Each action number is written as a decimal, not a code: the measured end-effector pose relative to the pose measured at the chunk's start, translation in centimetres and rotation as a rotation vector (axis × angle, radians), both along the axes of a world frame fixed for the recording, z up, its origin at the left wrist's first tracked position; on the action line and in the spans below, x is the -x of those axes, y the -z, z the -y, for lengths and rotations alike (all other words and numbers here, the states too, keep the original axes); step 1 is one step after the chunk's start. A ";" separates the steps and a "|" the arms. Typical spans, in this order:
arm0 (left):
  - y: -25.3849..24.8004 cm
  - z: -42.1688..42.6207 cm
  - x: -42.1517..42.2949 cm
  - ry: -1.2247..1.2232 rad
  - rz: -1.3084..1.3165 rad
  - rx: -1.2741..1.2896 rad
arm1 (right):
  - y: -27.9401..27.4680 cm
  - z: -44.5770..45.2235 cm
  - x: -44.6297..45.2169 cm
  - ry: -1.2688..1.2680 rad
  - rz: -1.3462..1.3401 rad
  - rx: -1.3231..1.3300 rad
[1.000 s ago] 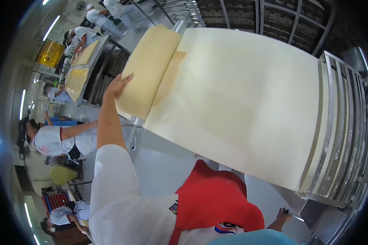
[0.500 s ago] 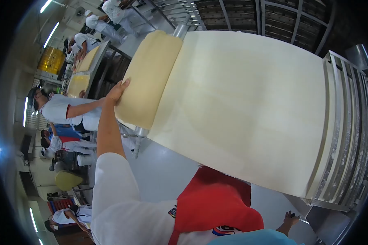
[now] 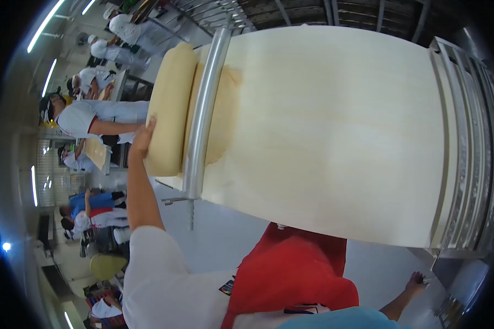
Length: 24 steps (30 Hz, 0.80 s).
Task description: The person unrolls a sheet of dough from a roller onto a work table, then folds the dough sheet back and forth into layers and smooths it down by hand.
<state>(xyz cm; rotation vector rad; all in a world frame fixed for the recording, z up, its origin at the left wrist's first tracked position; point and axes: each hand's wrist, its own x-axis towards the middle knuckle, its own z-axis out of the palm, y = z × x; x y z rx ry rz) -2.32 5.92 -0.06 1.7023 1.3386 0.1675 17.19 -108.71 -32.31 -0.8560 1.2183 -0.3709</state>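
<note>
A thick pale-yellow roll of dough (image 3: 173, 109) lies at the left end of a wide cream conveyor belt (image 3: 335, 137). My left hand (image 3: 142, 137) grips the outer left side of the dough, with the tips of its fingers partly hidden against it. Just right of the dough, a shiny metal roller (image 3: 206, 118) crosses the belt. Beyond that roller, a flat tan patch (image 3: 223, 118) shows on the belt surface. Low on the right, away from the belt, hangs my right hand (image 3: 416, 283), fingers apart and holding nothing.
Metal bars of a guard (image 3: 466, 148) stand at the right end of the belt. A co-worker (image 3: 90, 118) in white stands just beyond my left hand, one arm toward the dough. Other people work at tables further left. Dark racks (image 3: 324, 12) line the far side.
The dough has shifted left off the metal roller, which is now exposed along with the tan patch. My left hand has moved left and slightly down with the dough. The view has shifted a little.
</note>
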 end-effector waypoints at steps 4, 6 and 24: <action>-2.4 0.6 1.8 0.370 -0.508 -0.755 | -0.4 0.8 6.4 -0.266 -0.009 -0.041; -1.6 -0.4 0.6 0.491 -0.305 -0.651 | 1.1 -0.3 11.0 -0.369 -0.057 -0.008; -0.5 10.8 -10.2 0.091 -0.868 -0.959 | -1.5 28.3 -6.0 -0.740 -0.130 1.650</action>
